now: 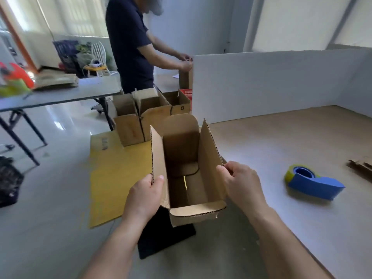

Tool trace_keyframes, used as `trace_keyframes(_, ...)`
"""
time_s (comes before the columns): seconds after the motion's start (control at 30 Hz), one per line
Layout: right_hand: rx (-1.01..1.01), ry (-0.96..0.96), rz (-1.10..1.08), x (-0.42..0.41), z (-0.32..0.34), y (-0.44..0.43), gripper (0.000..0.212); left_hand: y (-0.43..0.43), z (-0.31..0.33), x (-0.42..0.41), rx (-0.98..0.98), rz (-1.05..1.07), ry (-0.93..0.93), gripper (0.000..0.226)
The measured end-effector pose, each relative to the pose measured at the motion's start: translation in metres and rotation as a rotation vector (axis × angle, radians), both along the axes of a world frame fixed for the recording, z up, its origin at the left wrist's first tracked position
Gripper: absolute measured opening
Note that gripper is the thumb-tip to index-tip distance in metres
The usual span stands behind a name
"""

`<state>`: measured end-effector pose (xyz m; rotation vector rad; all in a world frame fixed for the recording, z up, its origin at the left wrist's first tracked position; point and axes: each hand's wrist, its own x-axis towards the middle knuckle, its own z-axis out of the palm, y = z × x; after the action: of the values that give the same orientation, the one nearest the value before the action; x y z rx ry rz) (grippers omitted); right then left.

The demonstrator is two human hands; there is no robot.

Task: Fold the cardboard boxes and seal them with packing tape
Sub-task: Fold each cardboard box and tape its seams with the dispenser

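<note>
Head view, from the left: several opened boxes (130, 127) stand on a yellow sheet (112, 178), their tops not closed. The left hand (144, 196) pinches the left flap of the cardboard box (187, 174) between thumb and fingers, and the right hand (239, 184) curls its fingers round the right flap. This box is already opened into shape. Its bottom flaps seem folded in, with a gap between them, and I see no tape. The tape dispenser (312, 183) lies apart on the table (281, 148), so I judge the sealing is still to do.
</note>
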<state>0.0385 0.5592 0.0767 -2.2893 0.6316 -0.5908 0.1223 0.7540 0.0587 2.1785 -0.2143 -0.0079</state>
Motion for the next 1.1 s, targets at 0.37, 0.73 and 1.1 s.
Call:
trace_keyframes(0.37, -0.102, 0.150, 0.302, 0.124, -0.023, 0.174, 0.034, 0.191, -0.020, 0.072, 0.043, 0.300, 0.026, 0.045)
trace_keyframes(0.73, -0.167, 0.200, 0.498, 0.276, -0.028, 0.219, 0.022, 0.246, -0.026, 0.204, 0.159, 0.451, 0.001, 0.036)
trace_keyframes(1.1, -0.333, 0.083, 0.561, 0.487, 0.003, 0.196, 0.010, 0.216, 0.001, 0.408, 0.257, 0.451, -0.008, 0.032)
